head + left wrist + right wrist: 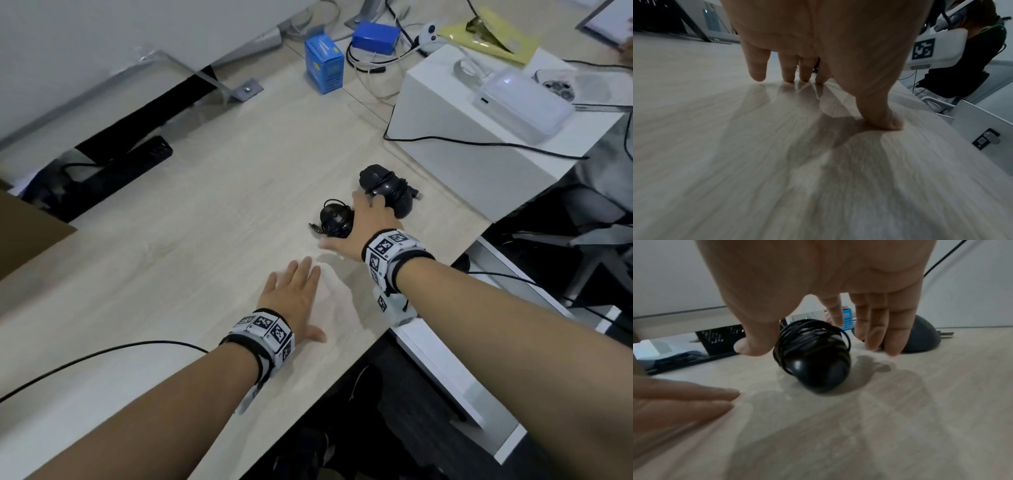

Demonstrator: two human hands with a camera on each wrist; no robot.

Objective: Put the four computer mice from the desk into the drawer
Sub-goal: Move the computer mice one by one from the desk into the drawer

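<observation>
A black mouse (pixel 335 219) (pixel 813 360) with its cord wound round it lies on the light wooden desk (pixel 205 240). Just behind and to its right lie more black mice (pixel 387 186) (pixel 920 337), pressed close together and hard to separate. My right hand (pixel 358 214) (pixel 812 344) hovers over the wound mouse, thumb on its left, straight fingers (pixel 890 331) reaching down between it and the rear mice; I see no grip. My left hand (pixel 294 291) (pixel 838 97) lies flat on the desk, nearer to me, with nothing in it. No drawer interior is visible.
A white box (pixel 479 137) with a pale device on top stands right behind the mice. Two blue boxes (pixel 323 68) and tangled cables sit at the back. A white cabinet (pixel 445 359) (pixel 982 126) runs under the desk's right edge. A black cable (pixel 102 351) crosses the near left.
</observation>
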